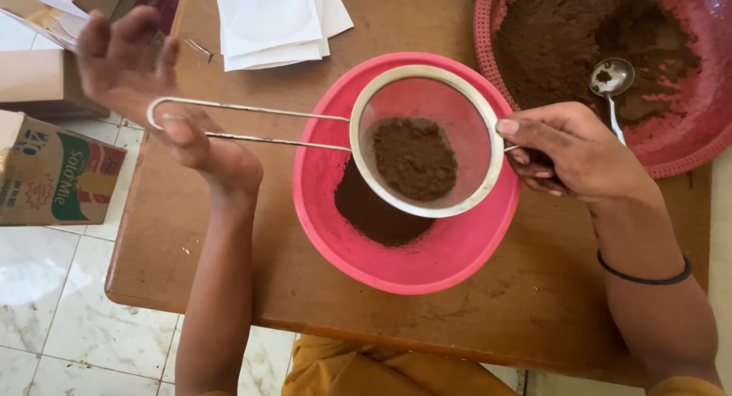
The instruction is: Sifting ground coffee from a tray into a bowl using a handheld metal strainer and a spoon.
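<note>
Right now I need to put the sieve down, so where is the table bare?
Bare wood lies along the table's near edge below the pink bowl, and between the white papers and that bowl. The right side is crowded: the pink basket of brown powder with its spoon.

A printed carton (53,175) in tan, green and red lies on the white tiled floor (46,304) at the left. Above it sit plain brown cardboard boxes (42,79). White flat packets (274,18) lie stacked on the tabletop (427,312).
</note>
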